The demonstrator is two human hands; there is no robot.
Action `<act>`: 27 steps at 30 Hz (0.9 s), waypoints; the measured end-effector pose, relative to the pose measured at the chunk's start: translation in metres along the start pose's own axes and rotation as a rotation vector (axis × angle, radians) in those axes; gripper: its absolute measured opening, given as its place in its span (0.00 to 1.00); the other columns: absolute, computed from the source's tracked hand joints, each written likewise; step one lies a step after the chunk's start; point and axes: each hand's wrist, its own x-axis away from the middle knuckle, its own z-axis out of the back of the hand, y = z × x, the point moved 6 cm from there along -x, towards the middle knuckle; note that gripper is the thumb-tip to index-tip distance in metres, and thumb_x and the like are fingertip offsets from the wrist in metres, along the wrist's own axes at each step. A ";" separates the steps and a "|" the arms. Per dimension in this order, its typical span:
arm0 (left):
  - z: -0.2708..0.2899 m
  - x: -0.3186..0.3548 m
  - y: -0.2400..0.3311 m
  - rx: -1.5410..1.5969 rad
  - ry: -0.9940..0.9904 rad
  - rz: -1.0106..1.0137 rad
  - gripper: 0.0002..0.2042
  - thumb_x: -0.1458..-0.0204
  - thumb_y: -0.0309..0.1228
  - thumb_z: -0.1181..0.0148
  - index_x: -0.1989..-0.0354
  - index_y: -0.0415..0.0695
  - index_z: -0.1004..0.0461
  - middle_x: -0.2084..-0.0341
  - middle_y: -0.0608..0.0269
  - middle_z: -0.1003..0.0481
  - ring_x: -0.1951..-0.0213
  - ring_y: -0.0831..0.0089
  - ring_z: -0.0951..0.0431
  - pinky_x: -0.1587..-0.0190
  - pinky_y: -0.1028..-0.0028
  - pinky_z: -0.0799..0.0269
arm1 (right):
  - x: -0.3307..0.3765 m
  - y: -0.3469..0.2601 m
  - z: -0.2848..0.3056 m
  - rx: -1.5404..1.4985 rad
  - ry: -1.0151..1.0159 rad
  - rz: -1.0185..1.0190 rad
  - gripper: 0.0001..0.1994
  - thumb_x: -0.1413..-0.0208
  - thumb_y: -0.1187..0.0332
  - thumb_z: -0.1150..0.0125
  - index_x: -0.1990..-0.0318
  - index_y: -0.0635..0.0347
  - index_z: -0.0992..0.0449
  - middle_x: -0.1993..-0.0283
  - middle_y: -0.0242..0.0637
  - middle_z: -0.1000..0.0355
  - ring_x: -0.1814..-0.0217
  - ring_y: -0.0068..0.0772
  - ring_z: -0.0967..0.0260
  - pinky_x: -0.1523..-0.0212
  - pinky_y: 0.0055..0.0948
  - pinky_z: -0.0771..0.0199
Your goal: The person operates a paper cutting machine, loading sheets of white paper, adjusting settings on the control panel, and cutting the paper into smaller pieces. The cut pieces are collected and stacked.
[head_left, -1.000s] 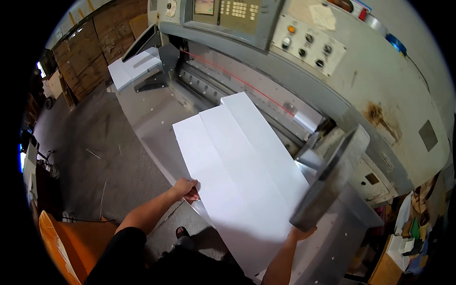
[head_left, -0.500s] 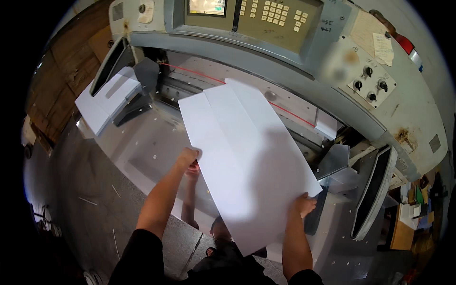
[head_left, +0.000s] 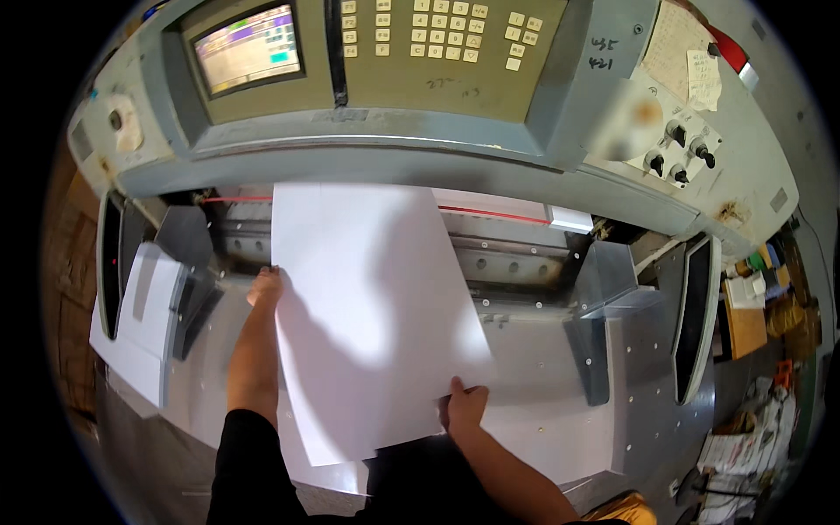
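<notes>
Large white paper sheets (head_left: 367,297), loosely stacked, lie on the metal bed (head_left: 534,394) of a paper cutter, with their far end under the machine's front beam (head_left: 367,164). My left hand (head_left: 264,287) is closed on the left edge of the paper, fingers partly hidden beneath it. Near the front right corner, my right hand (head_left: 464,409) grips the paper, thumb pointing up and the other fingers mostly out of sight. A red light line (head_left: 494,213) runs across the back of the bed on both sides of the paper.
A smaller white paper stack (head_left: 144,324) rests on the left wing, beside a grey side guard (head_left: 185,245). Another guard (head_left: 605,271) stands on the right. Above are a screen (head_left: 247,48), a keypad (head_left: 451,31) and black knobs (head_left: 678,153). White paper (head_left: 570,219) lies at the back right.
The paper has turned from slanting to nearly straight, and its far end has slid under the beam. Both hands have kept hold of it. My view has shifted toward the machine.
</notes>
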 end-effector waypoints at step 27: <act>-0.020 0.255 0.164 0.199 0.377 -1.273 0.19 0.59 0.26 0.46 0.55 0.41 0.27 0.55 0.53 0.31 0.50 0.59 0.34 0.44 0.60 0.43 | 0.002 -0.005 -0.027 -0.332 -0.335 0.043 0.20 0.43 0.72 0.48 0.43 0.64 0.38 0.73 0.40 0.27 0.77 0.27 0.27 0.79 0.23 0.28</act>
